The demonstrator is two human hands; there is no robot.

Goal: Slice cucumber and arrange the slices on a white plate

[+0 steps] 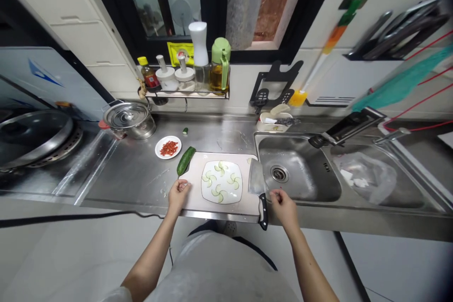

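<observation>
My left hand (pixel 179 194), fingers curled together with nothing visible in them, is at the left edge of a pale cutting board (pixel 193 193). My right hand (pixel 284 206) is closed in a loose pinch beside the knife's black handle, apart from it; I see nothing in it. The kitchen knife (pixel 256 178) lies on the board's right side, its handle jutting past the front edge. Between my hands, a white square plate (pixel 226 180) bears thin cucumber slices (pixel 220 193) laid in several pinwheels. A cut cucumber (pixel 186 161) rests at the board's upper left corner.
A small white plate (pixel 158 152) of chopped red pieces (pixel 169 148) and a cucumber end (pixel 185 130) sit behind the board. Left stands a lidded steel pot (pixel 136 125). The sink (pixel 300 170) adjoins the board's right side. A spice rack (pixel 191 95) hangs above the counter.
</observation>
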